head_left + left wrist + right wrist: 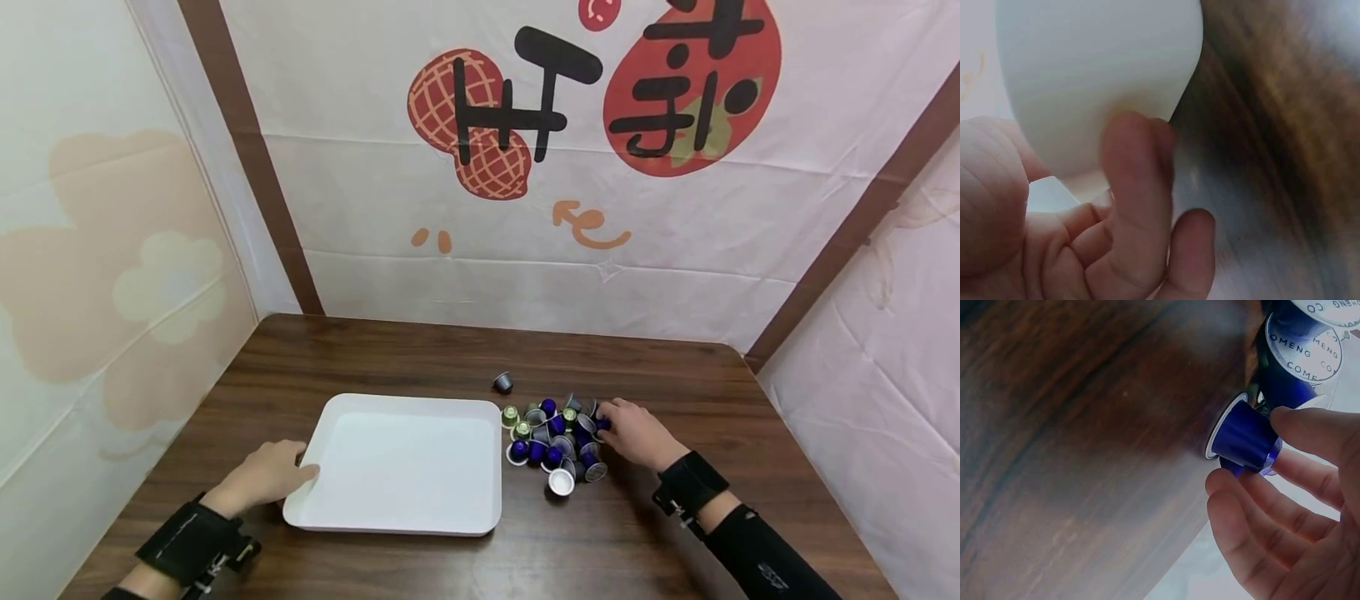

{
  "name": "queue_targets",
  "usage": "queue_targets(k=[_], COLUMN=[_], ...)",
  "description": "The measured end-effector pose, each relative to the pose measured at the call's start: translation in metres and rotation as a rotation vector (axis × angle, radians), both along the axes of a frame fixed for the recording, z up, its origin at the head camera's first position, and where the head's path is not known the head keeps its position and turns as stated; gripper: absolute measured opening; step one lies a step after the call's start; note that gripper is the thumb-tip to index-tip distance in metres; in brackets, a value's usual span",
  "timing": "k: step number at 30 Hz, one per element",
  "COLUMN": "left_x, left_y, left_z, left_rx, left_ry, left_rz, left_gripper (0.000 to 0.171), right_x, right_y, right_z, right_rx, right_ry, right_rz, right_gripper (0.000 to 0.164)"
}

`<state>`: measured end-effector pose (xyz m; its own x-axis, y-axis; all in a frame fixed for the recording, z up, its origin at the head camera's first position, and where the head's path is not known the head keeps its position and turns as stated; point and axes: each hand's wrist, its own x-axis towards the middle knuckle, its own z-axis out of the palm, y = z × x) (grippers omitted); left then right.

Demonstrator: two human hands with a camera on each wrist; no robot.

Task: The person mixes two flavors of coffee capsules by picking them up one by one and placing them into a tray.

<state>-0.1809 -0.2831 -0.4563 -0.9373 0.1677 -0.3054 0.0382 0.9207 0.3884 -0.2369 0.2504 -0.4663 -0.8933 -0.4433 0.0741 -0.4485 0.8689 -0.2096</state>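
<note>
A: Starting with the head view, how do things lie?

B: The white tray (397, 467) rests on the table (637, 542) at 3 o'clock from the left hand (266, 475), its long axis running roughly 9 to 3. The pile of capsules (557, 426) sits just beside the tray's far end, at 9 o'clock from the right hand (637, 433). So the right hand is nearer the pile, and the tray lies past it on nearly the same line.

A: Any strays?

B: One grey capsule (502, 382), apart from the pile, between its 10 and 11 o'clock.

A: What's hidden there?

B: The right fingertips are lost among the capsules; the left fingers under the tray's edge don't show.

A: And the left wrist view?

B: The left hand grips the tray, fingers curled against its underside. The tray stands toward 12 o'clock, blurred and cut off at the top. The thumb tip is hidden.

A: Right wrist?

B: The right thumb and fingers pinch a blue capsule (1244, 437) at the hand's 11 o'clock, rim facing 10. One finger is partly behind it, so I can't tell how firm the hold is. Neighbouring capsules (1304, 353) crowd its 1 o'clock, cropped by the corner.
</note>
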Motion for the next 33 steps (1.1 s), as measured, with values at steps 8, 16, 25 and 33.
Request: queue_targets(k=[8,16,25,33], left_x=[-0.01,-0.018,-0.02,-0.02], left_y=[0.0,0.001,-0.001,-0.002], left_z=[-0.009,-0.013,-0.017,-0.018], left_rx=[0.092,0.074,0.062,0.097], left_ry=[-0.049,-0.048,-0.05,-0.07], left_rz=[0.033,0.011,0.006,0.019], left_gripper=[0.041,0.038,0.04,0.042], right_x=[0.0,0.001,0.002,0.007], right_y=[-0.004,-0.004,-0.007,-0.029], right_z=[-0.003,-0.001,0.013,0.036], right_rx=[-0.016,-0.03,-0.074,-0.134], right_ry=[-0.027,-0.038,-0.019,0.001], right_rz=[-0.003,-0.008,-0.034,0.017], right_gripper=[0.02,0.021,0.019,0.019])
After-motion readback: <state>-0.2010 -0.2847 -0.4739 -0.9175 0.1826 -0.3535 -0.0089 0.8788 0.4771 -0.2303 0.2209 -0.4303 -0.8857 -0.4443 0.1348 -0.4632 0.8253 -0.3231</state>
